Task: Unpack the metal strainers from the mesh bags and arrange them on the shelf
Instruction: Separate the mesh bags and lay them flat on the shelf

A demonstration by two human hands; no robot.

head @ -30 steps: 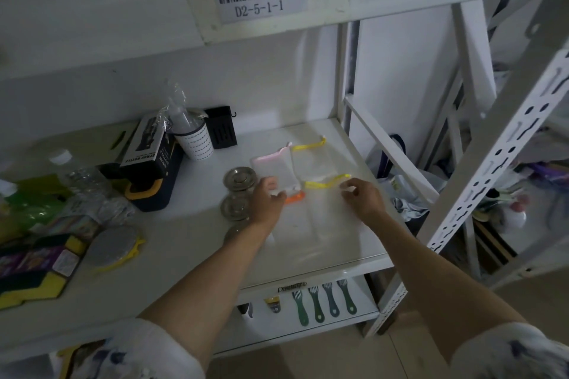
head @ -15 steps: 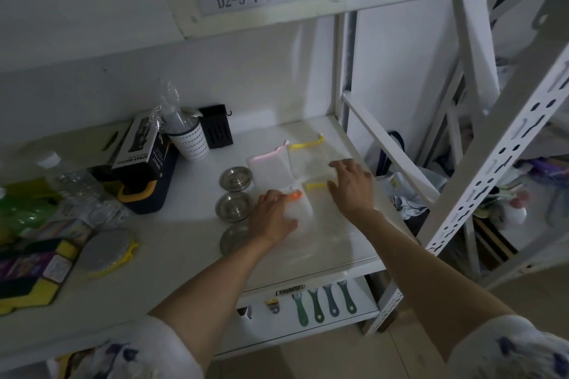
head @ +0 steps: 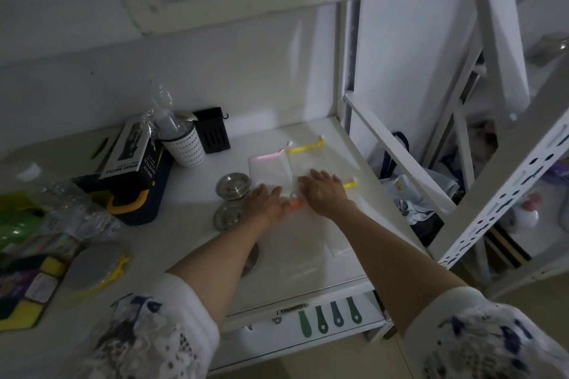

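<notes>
Head view — hands (head: 295, 197) flat on mesh bags (head: 271, 166), strainers (head: 233, 183) left, cup (head: 184, 146) behind

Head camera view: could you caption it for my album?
Both hands, left and right, flatten empty mesh bags beside metal strainers on a white shelf.

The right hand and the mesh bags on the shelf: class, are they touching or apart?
Touching. The head view shows the right hand lying palm down on the white mesh bags, fingers spread flat over the fabric, with no gap visible.
</notes>
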